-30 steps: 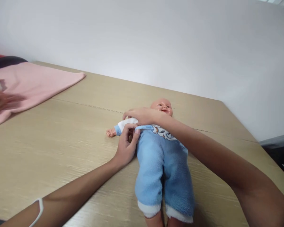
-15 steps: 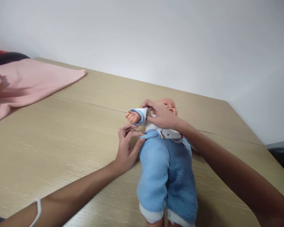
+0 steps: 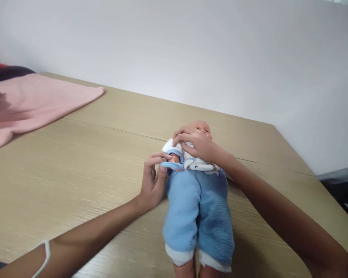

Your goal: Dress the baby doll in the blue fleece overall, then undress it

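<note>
A baby doll point(image 3: 204, 127) lies on its back on the table, wearing fuzzy blue pants point(image 3: 182, 208) with white cuffs and a white printed shirt point(image 3: 201, 165) with blue trim. My left hand point(image 3: 153, 177) is beside the doll's waist, thumb and fingers pinching the shirt's blue hem near the doll's hand point(image 3: 174, 158). The doll's arm is bent down, its white sleeve point(image 3: 167, 146) ending in a blue cuff. Curved over the upper sleeve and shoulder, my right hand point(image 3: 195, 144) grips the sleeve and covers part of the doll's chest and face.
A pink cloth point(image 3: 55, 92) lies at the back left of the wooden table point(image 3: 75, 173), with a dark band of fabric and something red behind it. A white wall point(image 3: 174, 50) rises behind the table. Something dark stands past the right edge.
The doll's arm, which stuck out to the side, has come down to its waist by the shirt's hem. My right hand's fingers have shifted over the shoulder; my left still pinches the hem.
</note>
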Available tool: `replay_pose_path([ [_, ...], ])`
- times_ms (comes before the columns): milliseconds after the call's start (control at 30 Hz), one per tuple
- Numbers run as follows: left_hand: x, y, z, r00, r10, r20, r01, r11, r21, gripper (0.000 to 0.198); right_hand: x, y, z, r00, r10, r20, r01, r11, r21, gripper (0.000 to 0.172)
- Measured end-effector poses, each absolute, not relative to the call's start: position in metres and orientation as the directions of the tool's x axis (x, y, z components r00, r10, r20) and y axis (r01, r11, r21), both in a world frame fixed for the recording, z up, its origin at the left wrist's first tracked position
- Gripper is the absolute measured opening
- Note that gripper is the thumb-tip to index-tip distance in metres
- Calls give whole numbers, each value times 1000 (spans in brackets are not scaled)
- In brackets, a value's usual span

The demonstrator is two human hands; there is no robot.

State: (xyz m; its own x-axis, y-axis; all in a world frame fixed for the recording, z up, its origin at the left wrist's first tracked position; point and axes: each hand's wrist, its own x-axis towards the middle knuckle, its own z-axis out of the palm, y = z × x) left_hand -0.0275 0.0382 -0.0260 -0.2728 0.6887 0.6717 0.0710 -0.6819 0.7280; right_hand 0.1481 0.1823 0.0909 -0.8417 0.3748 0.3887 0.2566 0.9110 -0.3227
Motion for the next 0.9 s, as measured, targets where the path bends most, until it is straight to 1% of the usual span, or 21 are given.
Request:
replay_pose_path([
  [67,-26,40,-23,-348,760,549,8,-583,812,13,154,172,102,-822,450,350,300,864,-405,26],
  [100,-24,41,-21,-382,786,486,-27,-535,845,16,159,165,107,-816,493,301,334,827,-452,25],
  [167,-22,44,-16,-415,824,387,-85,-458,885,25,168,150,114,-812,558,170,400,745,-534,30],
  [233,-23,48,-11,-428,836,344,-92,-419,903,31,177,137,112,-794,602,84,451,676,-582,35],
  [300,-26,51,-6,-422,843,335,-62,-395,916,34,182,130,102,-729,674,115,474,619,-626,34],
  [367,-31,57,-4,-390,862,325,-58,-375,925,33,182,130,86,-638,750,177,437,541,-718,33],
  [433,-36,66,-5,-352,888,296,-103,-351,931,32,180,136,71,-574,792,209,338,461,-821,34],
  [500,-41,79,-9,-321,925,205,-195,-277,941,34,176,144,58,-541,811,220,245,402,-882,37],
  [600,-45,98,-16,-242,970,30,-307,-105,946,42,171,151,45,-509,836,204,172,331,-928,41],
  [667,-48,105,-19,-192,981,-25,-321,-39,946,48,169,153,39,-485,853,192,134,290,-948,44],
  [767,-53,106,-18,-169,985,-13,-289,-37,957,49,168,154,31,-443,878,182,90,246,-965,48],
  [900,-60,104,-13,-131,991,12,-252,-45,967,45,167,157,24,-412,895,169,35,201,-979,51],
])
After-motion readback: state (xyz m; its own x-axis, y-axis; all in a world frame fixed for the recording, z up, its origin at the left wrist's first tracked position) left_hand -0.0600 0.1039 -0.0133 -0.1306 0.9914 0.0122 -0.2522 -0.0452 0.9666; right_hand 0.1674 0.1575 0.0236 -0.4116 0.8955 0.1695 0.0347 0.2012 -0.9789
